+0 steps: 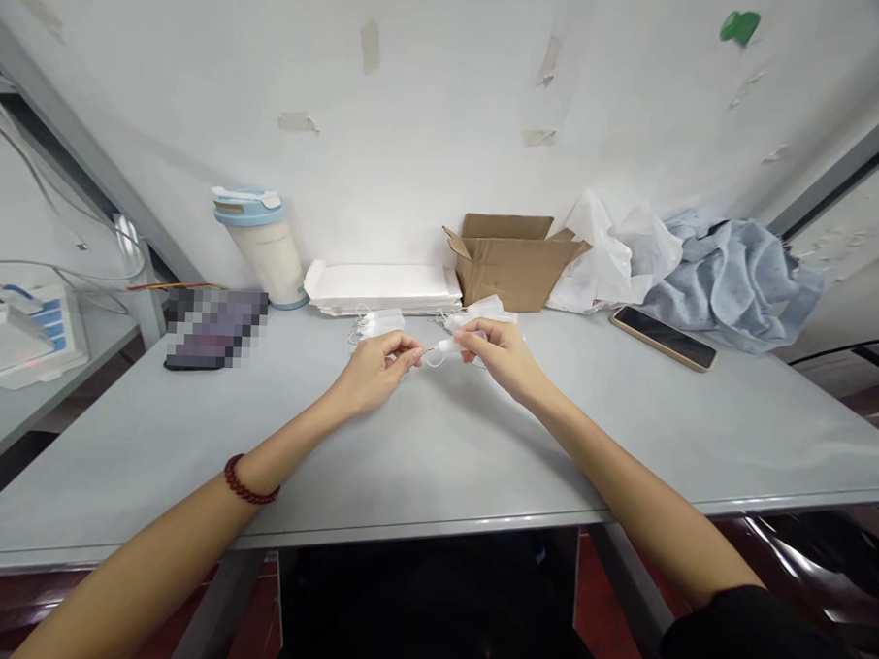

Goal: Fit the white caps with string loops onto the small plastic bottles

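Over the middle of the grey table, my right hand [501,354] pinches a small white tag-like piece [447,346] with a thin loop hanging from it. My left hand [376,370] faces it, thumb and forefinger closed on a thin strand at the near end of that piece; the strand's exact kind is too small to make out. Just behind my left hand lies a small bunch of white pieces with thin loops [382,321]. A second bunch of similar white pieces [493,308] is partly hidden behind my right hand.
Along the wall stand a cream tumbler [268,259], a stack of white envelopes or flat boxes [383,285], an open cardboard box [515,273], a white plastic bag [603,254] and blue-grey cloth [733,279]. A phone [663,337] lies right; a pixelated dark object [217,330] lies left.
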`<state>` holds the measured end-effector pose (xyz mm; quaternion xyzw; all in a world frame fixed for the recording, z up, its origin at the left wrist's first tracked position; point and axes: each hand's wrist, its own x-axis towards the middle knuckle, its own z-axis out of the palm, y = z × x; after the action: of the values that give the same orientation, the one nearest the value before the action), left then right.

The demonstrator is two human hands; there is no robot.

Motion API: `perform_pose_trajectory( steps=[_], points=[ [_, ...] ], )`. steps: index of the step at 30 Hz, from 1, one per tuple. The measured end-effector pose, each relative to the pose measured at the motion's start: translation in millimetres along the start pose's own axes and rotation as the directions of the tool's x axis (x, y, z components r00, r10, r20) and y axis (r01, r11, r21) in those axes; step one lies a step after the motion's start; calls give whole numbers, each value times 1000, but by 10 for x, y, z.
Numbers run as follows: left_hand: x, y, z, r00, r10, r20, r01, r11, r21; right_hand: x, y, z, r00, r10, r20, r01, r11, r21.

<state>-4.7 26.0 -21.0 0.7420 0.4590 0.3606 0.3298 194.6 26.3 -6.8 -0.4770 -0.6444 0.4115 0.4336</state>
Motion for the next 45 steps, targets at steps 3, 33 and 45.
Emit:
perform_pose_trajectory(
  steps=[3, 33, 45],
  points=[
    [0, -3, 2, 1000, 11, -1, -11, 1000, -3, -7, -4, 8, 1000, -17, 6, 17, 999, -31],
    [-52, -19, 54, 1000, 2, 18, -2, 1000, 31, -37, 80, 108, 993, -17, 113, 28, 995, -96],
    [-35, 58, 22, 1000, 21, 20, -21, 1000, 12, -14, 102, 111, 994, -40, 104, 43, 999, -26]
  ],
)
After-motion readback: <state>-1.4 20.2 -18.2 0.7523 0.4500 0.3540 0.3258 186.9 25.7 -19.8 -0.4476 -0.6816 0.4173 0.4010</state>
